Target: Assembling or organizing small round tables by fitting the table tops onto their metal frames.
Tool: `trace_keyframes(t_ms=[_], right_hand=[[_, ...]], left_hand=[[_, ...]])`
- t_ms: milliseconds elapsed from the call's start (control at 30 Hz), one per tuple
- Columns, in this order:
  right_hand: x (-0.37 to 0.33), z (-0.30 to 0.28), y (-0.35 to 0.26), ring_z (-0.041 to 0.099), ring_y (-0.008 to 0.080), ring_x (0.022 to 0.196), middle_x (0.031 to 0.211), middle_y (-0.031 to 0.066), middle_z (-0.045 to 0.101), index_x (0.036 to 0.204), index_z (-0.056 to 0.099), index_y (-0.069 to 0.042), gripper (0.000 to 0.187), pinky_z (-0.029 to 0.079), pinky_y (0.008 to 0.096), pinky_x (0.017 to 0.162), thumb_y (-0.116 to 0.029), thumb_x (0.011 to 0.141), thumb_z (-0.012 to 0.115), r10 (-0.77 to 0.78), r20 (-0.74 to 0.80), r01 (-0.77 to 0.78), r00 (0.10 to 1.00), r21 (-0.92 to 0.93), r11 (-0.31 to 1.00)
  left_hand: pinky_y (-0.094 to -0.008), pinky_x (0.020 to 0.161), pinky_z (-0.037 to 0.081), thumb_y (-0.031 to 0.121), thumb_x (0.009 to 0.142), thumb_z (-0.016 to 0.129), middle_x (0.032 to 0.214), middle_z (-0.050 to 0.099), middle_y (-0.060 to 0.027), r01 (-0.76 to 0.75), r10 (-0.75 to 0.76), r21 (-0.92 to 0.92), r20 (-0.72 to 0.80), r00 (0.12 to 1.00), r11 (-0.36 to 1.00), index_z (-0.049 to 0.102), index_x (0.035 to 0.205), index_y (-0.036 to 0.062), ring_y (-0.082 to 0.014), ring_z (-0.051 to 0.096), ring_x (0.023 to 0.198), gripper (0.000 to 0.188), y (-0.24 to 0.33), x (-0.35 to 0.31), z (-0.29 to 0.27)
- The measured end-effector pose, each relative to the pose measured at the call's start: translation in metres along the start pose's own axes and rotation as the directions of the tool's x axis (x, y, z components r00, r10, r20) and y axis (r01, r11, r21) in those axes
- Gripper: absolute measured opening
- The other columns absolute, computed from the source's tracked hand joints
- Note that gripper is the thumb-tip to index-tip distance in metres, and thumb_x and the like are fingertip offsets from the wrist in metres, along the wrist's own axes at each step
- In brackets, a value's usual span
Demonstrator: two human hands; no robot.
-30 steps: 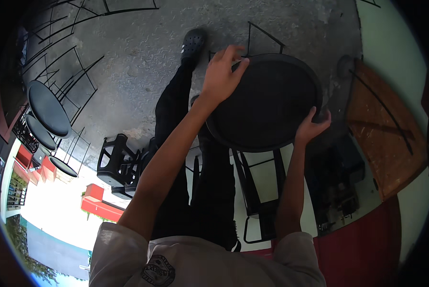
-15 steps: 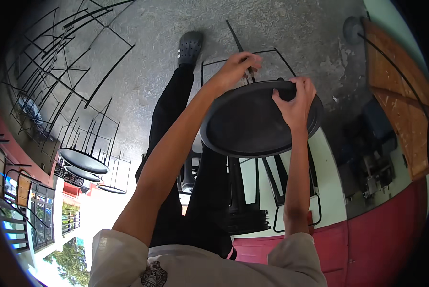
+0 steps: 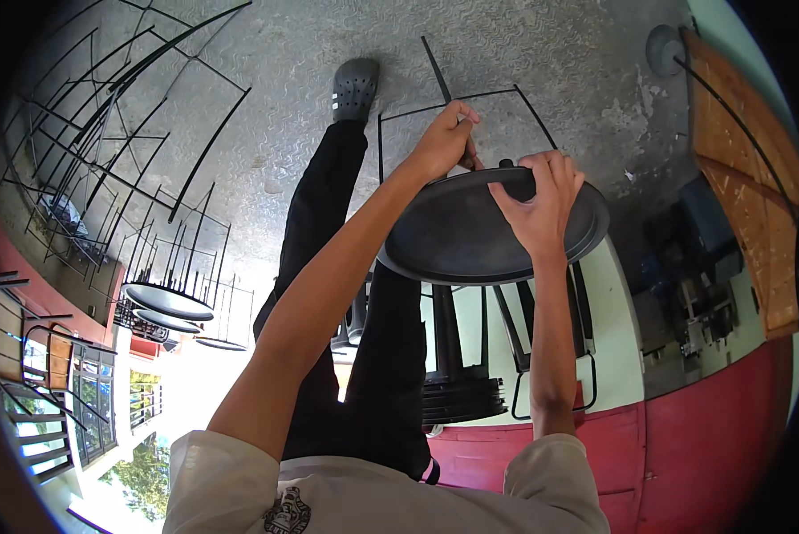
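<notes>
both hands, left hand (image 3: 446,142) and right hand (image 3: 542,200), grip the round black tabletop (image 3: 457,240) rim

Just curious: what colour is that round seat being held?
Black round seat, clearest in the head view.

I count two hands of mine, the left hand (image 3: 448,142) and the right hand (image 3: 542,205), and both are on one round black chair seat (image 3: 470,236). At the left I see three more round black seats (image 3: 168,303) in a row. One grey shoe (image 3: 355,89) and one wooden board (image 3: 746,151) are there too.
</notes>
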State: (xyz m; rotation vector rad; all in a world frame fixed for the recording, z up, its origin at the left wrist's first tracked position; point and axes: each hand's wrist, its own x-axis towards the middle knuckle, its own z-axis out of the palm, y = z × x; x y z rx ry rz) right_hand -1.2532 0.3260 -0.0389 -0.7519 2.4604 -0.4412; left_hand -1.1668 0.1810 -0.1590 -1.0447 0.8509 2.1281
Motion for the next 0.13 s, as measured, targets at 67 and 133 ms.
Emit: trace_keyframes(t_ms=[67, 133], right_hand=[[0.008, -0.001, -0.009, 0.054, 0.0249, 0.092, 0.093, 0.0029, 0.058, 0.095, 0.063, -0.012, 0.043, 0.035, 0.0402, 0.086, -0.02, 0.062, 0.089, -0.038, 0.006, 0.038, 0.999, 0.023, 0.999], [0.011, -0.003, -0.011, 0.054, 0.0244, 0.091, 0.092, 0.0024, 0.058, 0.095, 0.063, -0.013, 0.042, 0.035, 0.04, 0.084, -0.02, 0.062, 0.089, -0.068, 0.014, 0.068, 0.998, 0.037, 0.997]], left_hand=[[-0.0332, 0.061, 0.052, 0.019, 0.108, 0.043, 0.072, 0.06, -0.0074, -0.03, 0.032, 0.061, -0.025, 0.999, 0.998, 0.05, 0.119, 0.0102, -0.0227, 0.071, 0.07, 0.016, -0.005, 0.01, -0.008], [-0.0334, 0.06, 0.052, 0.018, 0.107, 0.043, 0.072, 0.06, -0.0077, -0.055, 0.06, 0.117, -0.037, 0.998, 0.992, 0.049, 0.121, 0.011, -0.023, 0.072, 0.071, 0.017, -0.01, 0.016, -0.01]])
